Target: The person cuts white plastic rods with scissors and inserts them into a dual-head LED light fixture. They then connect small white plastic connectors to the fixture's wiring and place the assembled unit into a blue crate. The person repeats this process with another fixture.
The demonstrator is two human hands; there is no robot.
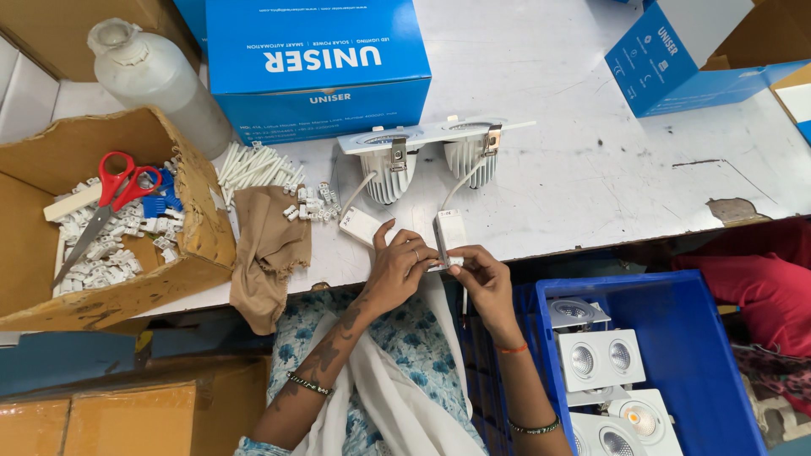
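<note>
1. At the table's near edge, my left hand (395,268) and right hand (483,283) meet over a small white driver box (449,234). My left fingers are curled against its lower end; my right thumb and fingers pinch a small white piece (452,263) at that same end. Both hands are closed on the work, none lying flat or open.

2. A thin lead runs from the driver box up to a white twin downlight fitting (427,148), which lies face down on the white table (591,160) just beyond my hands. A second white driver box (358,225) rests just left of my left hand, also wired to the fitting.

3. To my right, below the table edge, a blue crate (701,355) holds several more white downlights (600,359), lenses upward.

4. To my left, a brown cloth (269,249) drapes over the table edge. Beside it lie a scatter of small white connectors (311,205) and a bundle of white sleeves (253,165).

5. Further left, an open cardboard box (198,236) holds more white connectors and red-handled scissors (110,198).

6. At the far side stand a cloudy plastic bottle (156,76), a large blue carton (317,59) and, off to the right, a smaller blue carton (676,55).
</note>
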